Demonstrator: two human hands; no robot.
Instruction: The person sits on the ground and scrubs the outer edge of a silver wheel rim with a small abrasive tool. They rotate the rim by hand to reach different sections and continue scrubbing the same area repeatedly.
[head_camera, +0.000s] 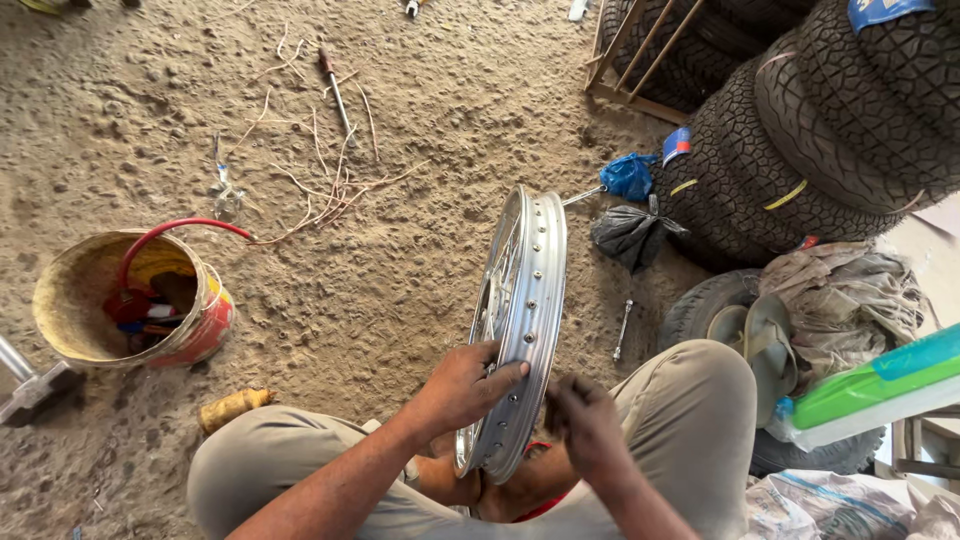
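Between the person's bent knees, a shiny metal wheel rim (522, 320) stands upright on its edge, its lower part tucked down by the feet and its upper part leaning away over the sandy ground (400, 290). The left hand (462, 385) lies flat against the rim's left flank, fingers (500, 372) curled over the outer channel and gripping it. The right hand (585, 420) sits just beside the rim's right edge with its fingers bunched together; whether they pinch something small cannot be told. Off to the left, a worn bucket (205, 320) with a red hose looped at its mouth holds a jumble of tools, and a yellowish handle (232, 406) lies near it in the sand. Thin wires (320, 185) and a screwdriver (335, 85) are scattered farther out. To the right, black knobby tyres (820, 130) are stacked together, with a blue bag (628, 176) and a dark bag (630, 235) at their foot. A small wrench (622, 330) lies near the right knee, and a sandal (765, 340) rests on another tyre (700, 305).
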